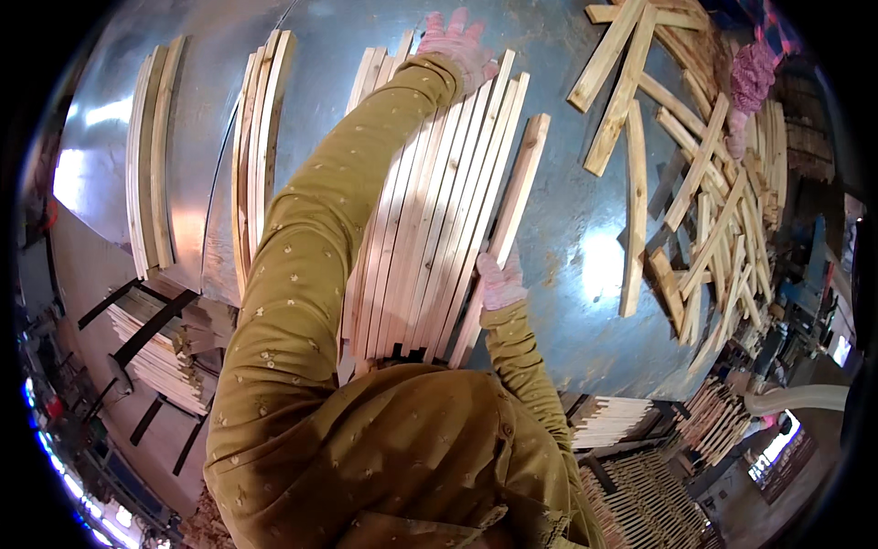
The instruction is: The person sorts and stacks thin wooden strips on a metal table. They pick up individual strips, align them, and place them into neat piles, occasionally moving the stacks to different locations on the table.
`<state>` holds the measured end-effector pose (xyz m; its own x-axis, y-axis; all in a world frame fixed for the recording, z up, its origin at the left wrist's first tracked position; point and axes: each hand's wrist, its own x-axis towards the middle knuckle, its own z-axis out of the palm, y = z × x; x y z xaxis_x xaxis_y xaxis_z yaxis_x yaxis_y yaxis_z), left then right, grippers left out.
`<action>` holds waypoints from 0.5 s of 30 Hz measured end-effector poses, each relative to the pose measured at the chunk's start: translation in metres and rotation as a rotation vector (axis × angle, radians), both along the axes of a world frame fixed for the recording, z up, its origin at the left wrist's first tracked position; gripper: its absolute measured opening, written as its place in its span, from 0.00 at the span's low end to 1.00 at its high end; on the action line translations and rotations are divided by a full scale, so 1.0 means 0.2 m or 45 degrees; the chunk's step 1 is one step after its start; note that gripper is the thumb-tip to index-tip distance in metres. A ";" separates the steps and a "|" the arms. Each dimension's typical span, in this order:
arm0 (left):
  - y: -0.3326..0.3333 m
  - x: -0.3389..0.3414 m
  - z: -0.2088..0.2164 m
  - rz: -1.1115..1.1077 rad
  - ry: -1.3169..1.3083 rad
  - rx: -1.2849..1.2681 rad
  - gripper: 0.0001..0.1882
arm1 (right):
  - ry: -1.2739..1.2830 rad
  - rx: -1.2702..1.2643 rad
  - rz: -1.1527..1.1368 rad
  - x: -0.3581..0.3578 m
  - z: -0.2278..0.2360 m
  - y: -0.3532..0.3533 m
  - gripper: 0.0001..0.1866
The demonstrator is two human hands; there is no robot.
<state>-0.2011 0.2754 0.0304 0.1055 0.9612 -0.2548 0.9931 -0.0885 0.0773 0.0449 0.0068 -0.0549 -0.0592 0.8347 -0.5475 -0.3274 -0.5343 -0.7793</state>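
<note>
A row of pale wooden strips point(425, 201) lies side by side on a grey metal table point(567, 215), running away from me. My left hand point(455, 46), in a pink glove, is stretched over the far ends of the row, fingers spread, the palm side hidden. One separate wooden strip point(521, 188) lies slantwise along the right side of the row, with a gap at its far end. My right hand point(502, 280), also gloved in pink, is closed on this strip's right edge near its middle. Its undersides of the fingers are hidden.
Two narrow bundles of strips, one far left point(151, 156) and one nearer point(262, 137), lie on the table. A jumbled heap of strips point(713, 229) covers the right side, beside another person's gloved hand point(752, 78). Stacked strips point(160, 352) stand below the table's left edge.
</note>
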 end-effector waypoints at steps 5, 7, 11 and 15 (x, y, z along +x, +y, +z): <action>-0.45 0.11 0.02 0.376 -1.475 -0.009 0.43 | 0.035 -0.091 -0.043 -0.01 0.07 0.04 0.34; -0.76 0.19 0.11 0.360 -1.352 -0.058 0.42 | 0.207 -0.053 -0.074 0.00 0.06 0.02 0.35; -1.04 0.13 -0.01 0.830 -2.466 -0.018 0.36 | -0.080 -0.033 0.052 0.04 0.03 0.03 0.41; -0.95 -0.08 0.33 0.783 -2.961 -0.273 0.35 | 0.060 -0.070 0.240 0.14 -0.05 0.01 0.42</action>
<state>-0.2170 0.0848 0.0964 0.0770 0.9668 -0.2435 -0.7793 0.2107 0.5901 0.0724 0.0089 -0.0647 -0.2381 0.7753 -0.5850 -0.2532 -0.6310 -0.7333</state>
